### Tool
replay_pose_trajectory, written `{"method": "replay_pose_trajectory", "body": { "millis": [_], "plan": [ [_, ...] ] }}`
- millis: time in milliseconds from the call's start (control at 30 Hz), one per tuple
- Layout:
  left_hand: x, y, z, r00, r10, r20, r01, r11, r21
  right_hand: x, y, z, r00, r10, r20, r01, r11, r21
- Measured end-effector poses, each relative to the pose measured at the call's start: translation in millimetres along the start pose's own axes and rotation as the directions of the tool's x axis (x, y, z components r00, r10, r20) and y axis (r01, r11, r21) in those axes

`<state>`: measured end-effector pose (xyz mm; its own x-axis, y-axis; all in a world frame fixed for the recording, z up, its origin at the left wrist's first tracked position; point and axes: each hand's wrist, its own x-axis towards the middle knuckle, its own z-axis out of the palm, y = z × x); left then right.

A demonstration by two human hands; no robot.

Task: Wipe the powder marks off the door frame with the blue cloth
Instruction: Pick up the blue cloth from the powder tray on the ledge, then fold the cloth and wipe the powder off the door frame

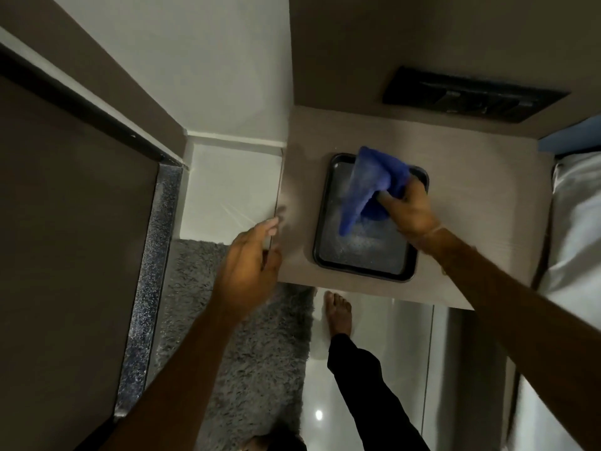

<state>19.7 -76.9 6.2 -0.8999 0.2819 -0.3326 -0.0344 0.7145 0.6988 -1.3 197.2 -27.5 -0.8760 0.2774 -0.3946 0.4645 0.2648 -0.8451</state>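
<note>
Forearms: both are seen reaching forward from the bottom edge, nearest the camera, with a bare foot [338, 312] on the glossy floor beneath them.
Left hand [248, 266]: it is held released, grasping nothing, its fingers resting against the left edge of the bench [461, 164].
Right hand [408, 208]: it is clenched on a bunched part of the blue cloth [369, 185]; the rest of the cloth is seen hanging down and to the left of that hand.
Cloth position: it is held just above a dark tray [328, 219], which sits on the bench directly under the right hand; pale specks are seen on the tray's bottom, possibly powder.
Door frame: a dark vertical strip [81, 102] is seen well to the left of the left hand, beyond a white wall; whether powder marks lie on it cannot be told.
Step in hand: the cloth is judged to be just gathered at the tray, and wiping of the frame is not yet begun.
Next move: the cloth would need to be carried across past the left hand to the frame and pressed flat on the marks.
Surface: the bench is a pale wood-grain top.
Room: a grey shaggy rug [227, 353] lies below the left hand, and white bedding [575, 229] is seen right of the right arm.
</note>
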Motion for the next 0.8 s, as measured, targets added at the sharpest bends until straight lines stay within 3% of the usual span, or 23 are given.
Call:
{"method": "replay_pose_trajectory", "body": {
  "millis": [67,133,200,300,400,467,633,733,800],
  "plan": [
    [-4.8,12.1,-26.9,0.997,0.012,-0.071,-0.013,1.000,-0.016,-30.4,-34.7,-1.1,1.000,0.011,0.008,-0.014,0.923,0.385],
    [-11.8,25.1,-53.7,0.989,0.033,-0.146,-0.040,0.998,-0.046,-62.9,-72.6,2.6,0.995,-0.005,0.098,-0.061,0.749,0.659],
    [-25.8,42.2,-89.4,0.969,0.066,-0.238,-0.086,0.994,-0.072,-96.1,-109.5,9.2,0.974,-0.065,0.216,-0.147,0.544,0.826],
    [-59.9,66.5,-152.3,0.922,0.112,-0.370,-0.144,0.988,-0.060,-142.2,-166.3,24.0,0.918,-0.211,0.335,-0.270,0.284,0.920],
    [-107.1,85.2,-212.2,0.860,0.157,-0.486,-0.182,0.983,-0.004,-186.0,-227.9,43.7,0.788,-0.403,0.466,-0.430,0.183,0.884],
    [-153.0,93.7,-255.6,0.789,0.199,-0.581,-0.204,0.977,0.057,-219.6,-272.6,65.9,0.717,-0.473,0.512,-0.456,0.239,0.858],
    [-293.3,105.3,-346.2,0.573,0.282,-0.769,-0.182,0.959,0.216,-325.2,-373.4,144.6,0.702,-0.474,0.531,-0.225,0.560,0.797],
    [-394.3,105.5,-391.4,0.448,0.396,-0.801,-0.104,0.914,0.393,-400.7,-426.7,196.8,0.675,-0.523,0.521,-0.156,0.588,0.793],
    [-470.3,104.6,-420.6,0.401,0.486,-0.777,-0.025,0.853,0.521,-459.0,-463.0,230.3,0.602,-0.613,0.511,-0.136,0.552,0.823]
  ]
}}
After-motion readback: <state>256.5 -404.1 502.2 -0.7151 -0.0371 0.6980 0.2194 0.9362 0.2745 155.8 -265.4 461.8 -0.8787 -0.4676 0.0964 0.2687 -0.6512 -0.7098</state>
